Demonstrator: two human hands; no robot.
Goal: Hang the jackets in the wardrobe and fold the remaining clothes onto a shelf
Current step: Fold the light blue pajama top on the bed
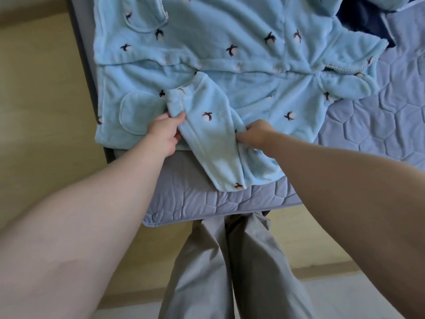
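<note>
A light blue fleece jacket (230,54) with small dark and white embroidered motifs lies spread on the bed. One sleeve (211,139) is folded across its body and runs down over the bed's near edge. My left hand (164,132) pinches the sleeve's left edge near the cuff. My right hand (255,134) grips the sleeve's right edge where it meets the jacket's body. Two rounded pockets show at the jacket's left side.
The bed (379,116) has a quilted lavender cover, and its near corner (207,203) is in front of my grey-trousered legs (230,272). A dark blue garment (368,21) and another light blue piece (379,2) lie at the top right. Pale yellow floor (41,111) lies to the left.
</note>
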